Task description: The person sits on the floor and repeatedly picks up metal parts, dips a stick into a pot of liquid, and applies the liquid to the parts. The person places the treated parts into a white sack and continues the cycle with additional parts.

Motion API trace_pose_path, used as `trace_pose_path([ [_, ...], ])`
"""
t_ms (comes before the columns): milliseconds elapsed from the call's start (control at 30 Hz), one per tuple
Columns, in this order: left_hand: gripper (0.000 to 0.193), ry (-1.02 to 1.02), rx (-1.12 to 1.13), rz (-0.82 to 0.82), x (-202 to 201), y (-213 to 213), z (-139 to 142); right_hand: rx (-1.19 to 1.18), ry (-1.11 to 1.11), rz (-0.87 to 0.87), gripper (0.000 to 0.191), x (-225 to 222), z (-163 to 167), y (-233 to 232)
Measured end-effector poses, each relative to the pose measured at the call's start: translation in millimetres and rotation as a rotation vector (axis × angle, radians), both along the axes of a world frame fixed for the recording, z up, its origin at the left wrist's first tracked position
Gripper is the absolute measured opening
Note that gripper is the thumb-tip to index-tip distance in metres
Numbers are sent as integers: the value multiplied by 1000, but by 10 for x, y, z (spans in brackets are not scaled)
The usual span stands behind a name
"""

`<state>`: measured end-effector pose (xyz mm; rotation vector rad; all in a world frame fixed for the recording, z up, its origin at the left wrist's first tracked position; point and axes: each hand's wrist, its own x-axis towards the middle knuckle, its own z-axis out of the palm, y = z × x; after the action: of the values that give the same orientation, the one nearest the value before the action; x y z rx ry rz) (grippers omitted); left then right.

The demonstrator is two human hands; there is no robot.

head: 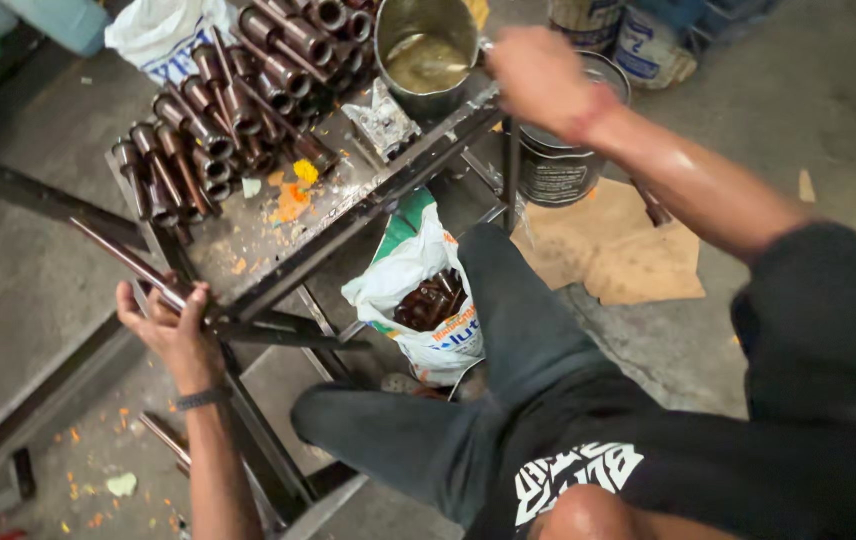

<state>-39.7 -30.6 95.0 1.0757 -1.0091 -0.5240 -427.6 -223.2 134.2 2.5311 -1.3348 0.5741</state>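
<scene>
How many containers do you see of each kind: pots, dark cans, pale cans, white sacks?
metal pot: 1
dark can: 1
pale cans: 2
white sacks: 2
Total: 6

Paint-stained metal stand (278, 235), stacked brown tubes (233, 95), perhaps pipes, steel pot (426, 50)

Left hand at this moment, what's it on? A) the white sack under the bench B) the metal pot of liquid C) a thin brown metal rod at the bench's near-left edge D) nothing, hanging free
C: the left hand has its fingers curled round a thin brown metal rod at the bench edge, far from the pot and the sack.
</scene>
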Motion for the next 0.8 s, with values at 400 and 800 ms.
trace_pose_path([
  [400, 42, 298, 154, -220, 38, 77, -669, -30, -121, -27, 21, 254, -118, -117],
  [800, 38, 596, 59, -211, 25, 56, -725, -97, -382, 24, 21, -97, -157, 657],
])
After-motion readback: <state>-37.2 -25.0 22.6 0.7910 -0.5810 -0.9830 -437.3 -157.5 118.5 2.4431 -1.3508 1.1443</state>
